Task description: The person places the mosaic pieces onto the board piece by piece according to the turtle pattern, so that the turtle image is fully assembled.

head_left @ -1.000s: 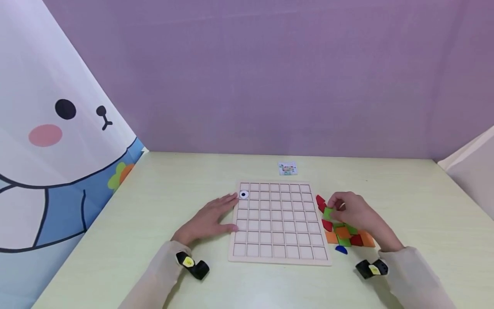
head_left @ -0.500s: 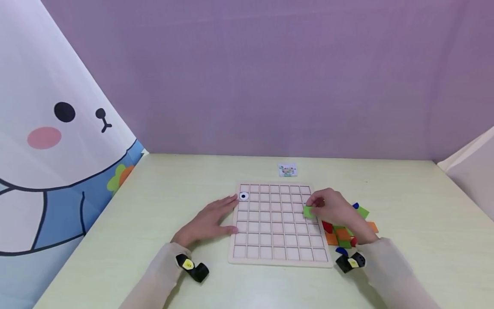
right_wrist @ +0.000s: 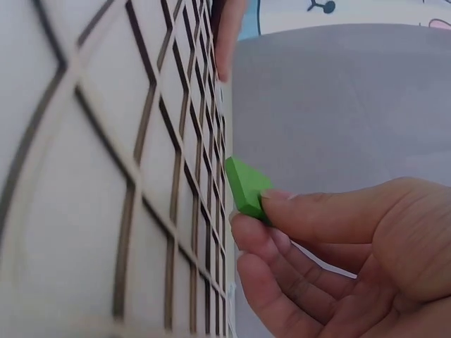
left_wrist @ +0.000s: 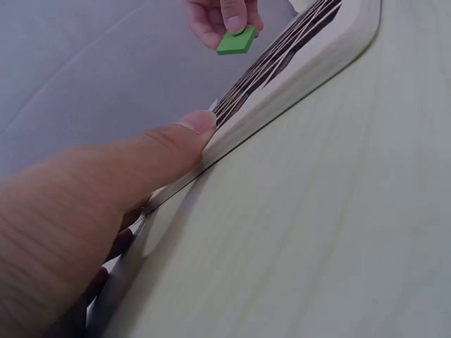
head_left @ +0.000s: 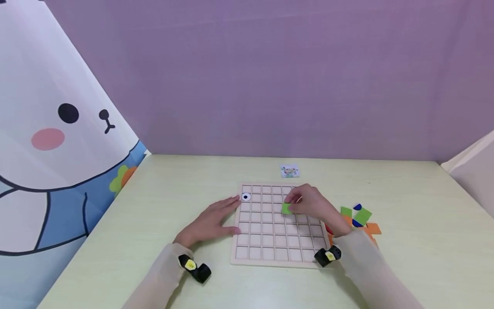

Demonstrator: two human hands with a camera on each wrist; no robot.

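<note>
A pale wooden grid board (head_left: pixel 255 262) lies on the table in the head view. My right hand (head_left: pixel 310 201) pinches a green square tile (head_left: pixel 285 208) between thumb and fingers, held over the board's upper right part. In the right wrist view the green tile (right_wrist: pixel 246 184) stands apart from the grid. My left hand (head_left: pixel 211 221) rests at the board's left edge, its fingers straight and the thumb touching the rim. A white eye tile (head_left: pixel 245 197) with a black dot sits in the leftmost column, second row from the top.
Right of the board lies a loose pile of tiles: green squares (head_left: pixel 362 216), orange pieces (head_left: pixel 373 228), blue half-rounds (head_left: pixel 357 207) and some red, partly hidden by the right forearm. A small printed card (head_left: pixel 290 171) lies behind the board. A purple cloth backdrop (head_left: pixel 285 86) rises behind the table.
My right hand has moved left from the tile pile to over the board, carrying the green tile. The left hand has stayed at the board's edge.
</note>
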